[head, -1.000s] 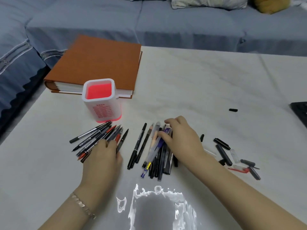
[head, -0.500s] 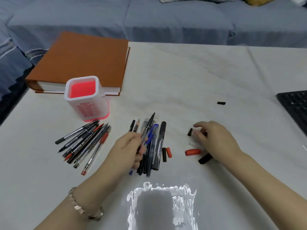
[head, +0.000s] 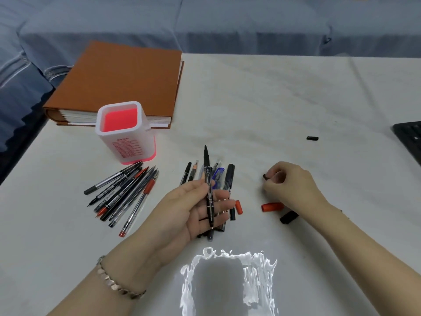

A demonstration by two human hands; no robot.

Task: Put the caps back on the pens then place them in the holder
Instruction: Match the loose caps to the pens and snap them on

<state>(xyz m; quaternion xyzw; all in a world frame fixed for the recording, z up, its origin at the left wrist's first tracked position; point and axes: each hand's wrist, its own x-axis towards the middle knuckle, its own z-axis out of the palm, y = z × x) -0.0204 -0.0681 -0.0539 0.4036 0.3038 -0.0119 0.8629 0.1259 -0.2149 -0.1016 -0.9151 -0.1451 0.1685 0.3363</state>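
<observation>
Fingers (head: 222, 203) and thumb of the left hand (head: 189, 208) gripped a slim black pen (head: 206, 172) with white markings. Its long axis ran almost straight away from the person, and its bare fine tip pointed toward the blue-grey sofa (head: 227, 26), above a heap of pens (head: 229, 176). To the right, the right hand (head: 293, 185) pinched a small black cap (head: 265, 176) in curled fingers. The counter (head: 273, 99) was pale and marbled, bearing a white holder (head: 126, 142) with a red inside, an orange book (head: 118, 80), more pens (head: 127, 192) and a red cap (head: 272, 206).
</observation>
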